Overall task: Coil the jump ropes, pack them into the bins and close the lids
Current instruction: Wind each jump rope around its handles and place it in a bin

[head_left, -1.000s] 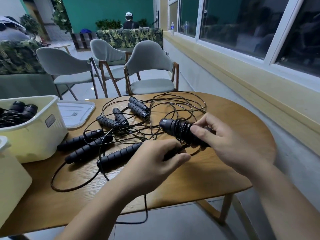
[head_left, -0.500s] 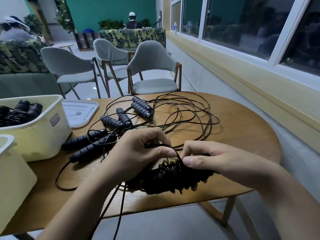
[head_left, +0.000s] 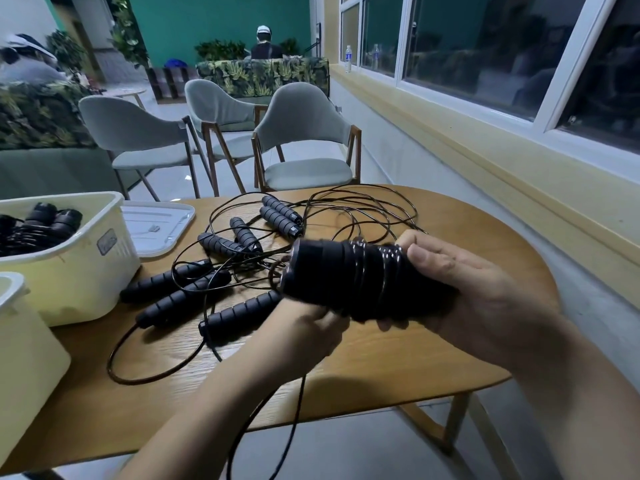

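My right hand [head_left: 467,289] grips a pair of black jump rope handles [head_left: 332,275] held side by side above the table, with thin black cord wound in tight turns around them. Just under the bundle's near end, my left hand [head_left: 301,337] is curled around the free cord [head_left: 294,420], which hangs down past the table's front edge. Several loose jump ropes [head_left: 242,237] with ribbed black handles lie tangled on the wooden table [head_left: 398,362]. A cream bin [head_left: 90,275] at the left holds coiled ropes [head_left: 38,226].
A white lid [head_left: 156,226] lies flat behind the bin. A second cream bin [head_left: 24,344] stands at the near left corner. Grey chairs [head_left: 304,140] stand beyond the table, and a wall with a window ledge runs along the right.
The wrapped handles have been lifted from low over the table's near edge to higher up. My left hand went from on top of the bundle to beneath it, trailing the cord.
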Demonstrator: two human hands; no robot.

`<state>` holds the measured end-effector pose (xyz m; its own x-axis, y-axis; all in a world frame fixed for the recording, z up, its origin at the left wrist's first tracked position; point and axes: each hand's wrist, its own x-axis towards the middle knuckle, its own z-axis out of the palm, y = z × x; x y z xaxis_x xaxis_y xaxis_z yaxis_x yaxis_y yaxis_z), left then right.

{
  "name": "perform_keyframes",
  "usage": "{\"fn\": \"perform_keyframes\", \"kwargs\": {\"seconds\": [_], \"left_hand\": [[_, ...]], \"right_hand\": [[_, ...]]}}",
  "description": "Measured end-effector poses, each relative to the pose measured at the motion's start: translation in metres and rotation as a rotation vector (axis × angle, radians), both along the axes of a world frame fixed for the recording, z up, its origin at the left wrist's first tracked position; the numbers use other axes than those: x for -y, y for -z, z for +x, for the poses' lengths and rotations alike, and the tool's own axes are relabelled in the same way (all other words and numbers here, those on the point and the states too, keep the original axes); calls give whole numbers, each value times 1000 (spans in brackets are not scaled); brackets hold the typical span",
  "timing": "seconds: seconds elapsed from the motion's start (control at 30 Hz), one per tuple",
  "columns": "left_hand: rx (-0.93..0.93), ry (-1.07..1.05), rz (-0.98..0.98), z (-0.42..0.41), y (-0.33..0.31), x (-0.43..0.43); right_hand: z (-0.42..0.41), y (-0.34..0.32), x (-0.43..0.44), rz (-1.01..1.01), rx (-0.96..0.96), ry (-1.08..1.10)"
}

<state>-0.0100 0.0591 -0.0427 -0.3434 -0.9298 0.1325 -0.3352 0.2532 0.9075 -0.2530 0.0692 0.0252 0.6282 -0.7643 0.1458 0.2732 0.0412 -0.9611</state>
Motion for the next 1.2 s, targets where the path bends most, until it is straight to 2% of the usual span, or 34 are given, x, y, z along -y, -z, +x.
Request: {"fn": "perform_keyframes", "kwargs": {"seconds": [0.13, 0.4, 0.53, 0.7, 0.9, 1.03, 1.2], "left_hand": [[41, 23, -13, -23, -15, -18], [329, 28, -125, -29, -23, -21], [433, 49, -143, -28, -26, -23], [494, 43, -297, -19, -27, -23], [449, -7, -432, -7, -32, -19], [427, -34, -531, 2, -35, -15], [297, 19, -472, 14, -40, -10]], "right_hand": [[1, 0, 3, -18, 11, 219], [6, 8, 5, -168, -103, 458], [7, 12, 7, -312, -269, 589], [7, 17, 13, -518, -550, 720], [7, 25, 17, -593, -810, 602], [13, 22, 12, -548, -933, 407], [13, 15, 4, -469, -985, 175]]}}
